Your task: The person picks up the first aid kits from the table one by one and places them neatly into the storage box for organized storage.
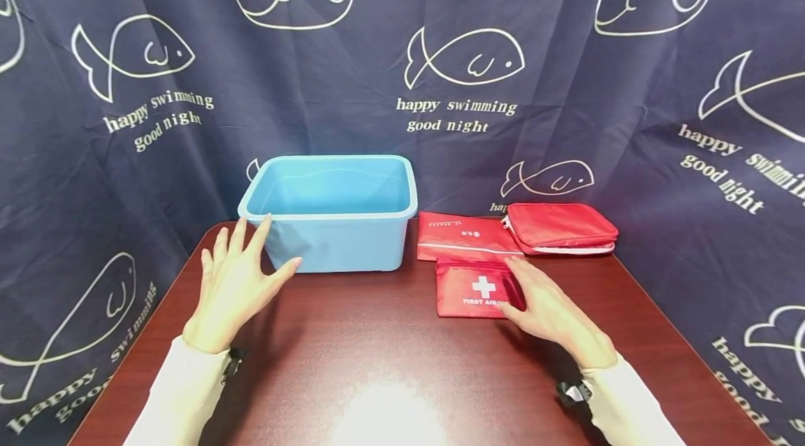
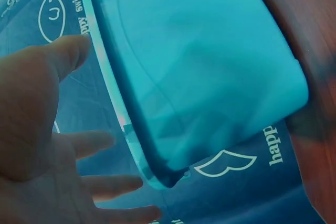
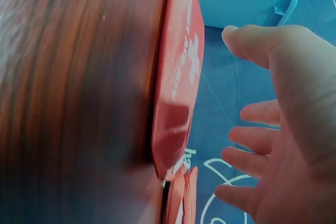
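Observation:
A light blue plastic bin point(image 1: 339, 243) stands at the back left of the table. My left hand point(image 1: 235, 282) hovers by its front left corner with fingers spread, holding nothing; in the left wrist view the fingers stay near the bin's rim point(image 2: 113, 93). A red first aid pouch point(image 1: 459, 292) with a white cross lies right of the bin. Over its right side hangs my right hand point(image 1: 547, 303), fingers extended and empty. The right wrist view shows a gap between that hand and the pouch point(image 3: 181, 93).
Behind the pouch lies a flat red pouch point(image 1: 465, 236) with a white stripe. A thicker red zippered case point(image 1: 562, 226) sits at the back right, touching or close to it. A dark blue printed curtain point(image 1: 352, 82) hangs behind the brown table point(image 1: 352, 341).

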Demonstrator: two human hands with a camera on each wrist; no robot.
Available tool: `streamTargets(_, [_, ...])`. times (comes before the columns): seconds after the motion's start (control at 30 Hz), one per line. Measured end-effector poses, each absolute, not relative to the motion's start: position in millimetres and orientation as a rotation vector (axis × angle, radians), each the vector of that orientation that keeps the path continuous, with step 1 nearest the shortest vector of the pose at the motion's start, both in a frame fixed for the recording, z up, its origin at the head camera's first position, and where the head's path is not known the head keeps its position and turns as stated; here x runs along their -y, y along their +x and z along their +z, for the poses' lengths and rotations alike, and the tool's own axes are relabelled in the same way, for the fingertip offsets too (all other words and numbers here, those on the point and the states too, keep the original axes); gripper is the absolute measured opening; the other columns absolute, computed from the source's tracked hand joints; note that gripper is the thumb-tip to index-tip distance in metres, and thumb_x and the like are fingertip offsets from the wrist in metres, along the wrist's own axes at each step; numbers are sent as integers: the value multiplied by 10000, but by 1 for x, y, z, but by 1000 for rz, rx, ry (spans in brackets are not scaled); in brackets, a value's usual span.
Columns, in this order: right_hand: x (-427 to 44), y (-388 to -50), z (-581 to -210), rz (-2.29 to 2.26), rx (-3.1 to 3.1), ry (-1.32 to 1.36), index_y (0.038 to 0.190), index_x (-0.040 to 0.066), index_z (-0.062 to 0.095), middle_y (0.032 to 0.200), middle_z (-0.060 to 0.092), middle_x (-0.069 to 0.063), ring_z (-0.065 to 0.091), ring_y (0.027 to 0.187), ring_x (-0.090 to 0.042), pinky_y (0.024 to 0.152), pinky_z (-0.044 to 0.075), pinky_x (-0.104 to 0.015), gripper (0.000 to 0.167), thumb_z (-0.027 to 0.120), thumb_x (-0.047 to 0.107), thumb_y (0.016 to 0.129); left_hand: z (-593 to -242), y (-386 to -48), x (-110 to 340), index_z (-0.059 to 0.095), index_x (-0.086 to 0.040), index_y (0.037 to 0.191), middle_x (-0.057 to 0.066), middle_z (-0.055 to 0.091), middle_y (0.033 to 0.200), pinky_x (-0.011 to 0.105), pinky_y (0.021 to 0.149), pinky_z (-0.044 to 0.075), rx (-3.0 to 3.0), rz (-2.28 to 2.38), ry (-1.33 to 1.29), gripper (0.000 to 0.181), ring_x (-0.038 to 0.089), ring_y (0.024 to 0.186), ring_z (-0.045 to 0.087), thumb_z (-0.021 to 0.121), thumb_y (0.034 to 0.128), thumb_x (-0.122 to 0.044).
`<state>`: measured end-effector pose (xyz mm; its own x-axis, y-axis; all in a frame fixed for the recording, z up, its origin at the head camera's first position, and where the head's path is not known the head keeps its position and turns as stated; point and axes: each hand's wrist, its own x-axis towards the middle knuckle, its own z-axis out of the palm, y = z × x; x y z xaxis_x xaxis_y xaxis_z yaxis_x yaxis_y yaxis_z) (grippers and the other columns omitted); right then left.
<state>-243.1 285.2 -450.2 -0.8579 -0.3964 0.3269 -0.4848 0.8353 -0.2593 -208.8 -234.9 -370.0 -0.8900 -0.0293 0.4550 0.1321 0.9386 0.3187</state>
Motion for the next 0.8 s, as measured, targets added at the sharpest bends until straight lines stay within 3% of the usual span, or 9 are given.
streamTargets(0.27, [-271, -248, -451, 488, 2787, 728, 1523, -55, 436, 1533, 482, -251, 452, 1423, -428, 1175, 358, -575, 947, 892, 317, 781, -371, -232, 230, 436, -170, 1574, 321, 346, 1584, 810, 1106, 152, 2534, -511, -163, 890, 608, 1440, 272, 790, 847, -542])
streamTargets(0.5, [-257, -252, -448, 442, 2804, 803, 1495, -48, 481, 1518, 513, -228, 482, 1408, -417, 1165, 383, -559, 952, 906, 364, 749, -370, -244, 227, 491, -128, 1542, 322, 387, 1559, 795, 1142, 114, 2494, -572, -266, 833, 601, 1473, 244, 827, 847, -442])
streamTargets(0.67, [-254, -252, -451, 388, 2850, 790, 1483, -59, 491, 1512, 514, -240, 474, 1413, -431, 1165, 377, -575, 990, 918, 417, 727, -370, -251, 230, 567, -76, 1469, 297, 471, 1514, 762, 1167, 136, 2460, -613, -295, 711, 592, 1440, 318, 829, 866, -349])
streamTargets(0.8, [-255, -251, -456, 350, 2843, 791, 1445, -92, 514, 1485, 527, -274, 489, 1393, -457, 1148, 397, -569, 968, 931, 389, 715, -371, -256, 233, 641, -27, 1379, 280, 572, 1421, 688, 1181, 224, 2402, -621, -323, 611, 544, 1387, 424, 841, 855, -270])
